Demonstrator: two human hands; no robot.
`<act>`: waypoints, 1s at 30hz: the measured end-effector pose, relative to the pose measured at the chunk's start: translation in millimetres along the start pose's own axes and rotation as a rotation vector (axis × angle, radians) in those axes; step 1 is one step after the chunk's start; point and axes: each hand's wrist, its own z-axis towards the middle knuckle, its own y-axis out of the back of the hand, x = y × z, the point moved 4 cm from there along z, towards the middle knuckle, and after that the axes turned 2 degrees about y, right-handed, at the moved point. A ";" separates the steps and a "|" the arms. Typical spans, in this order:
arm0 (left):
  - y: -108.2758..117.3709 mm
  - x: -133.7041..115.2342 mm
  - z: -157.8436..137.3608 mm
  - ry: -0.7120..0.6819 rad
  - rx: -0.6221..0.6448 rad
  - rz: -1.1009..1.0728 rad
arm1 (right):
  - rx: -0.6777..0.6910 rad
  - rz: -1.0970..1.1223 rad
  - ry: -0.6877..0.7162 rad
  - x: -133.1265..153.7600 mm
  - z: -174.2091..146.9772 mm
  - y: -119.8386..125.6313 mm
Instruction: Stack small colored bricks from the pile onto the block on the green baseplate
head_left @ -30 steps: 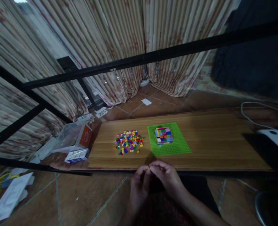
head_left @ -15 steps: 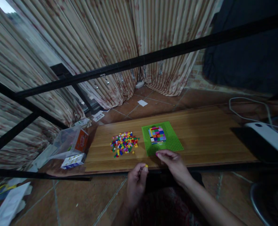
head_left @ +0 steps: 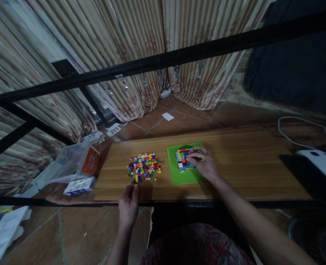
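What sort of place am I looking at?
Probably a room in a home, judging by the long beige curtains with reddish patterning, the reddish-brown floor tiles, and the pile of small multicoloured plastic bricks on the brown wood-grained table.

Nothing legible — only blurred markings on the orange label (head_left: pixel 90 161) and white-blue box (head_left: pixel 80 186)

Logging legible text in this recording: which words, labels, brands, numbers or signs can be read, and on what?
None can be read clearly.
Orange label on the clear bin: lettering too blurred.
White-and-blue box beside it: print too small.
Printed sheet on the floor: too small.
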 end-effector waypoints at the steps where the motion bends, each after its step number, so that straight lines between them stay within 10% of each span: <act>1: 1.1 2.0 1.5 0.010 -0.008 0.009 | 0.002 0.002 -0.003 -1.0 0.0 -1.2; 30: -1.8 21.5 16.6 0.107 -0.027 0.154 | -0.052 0.245 -0.363 -13.2 6.9 -13.3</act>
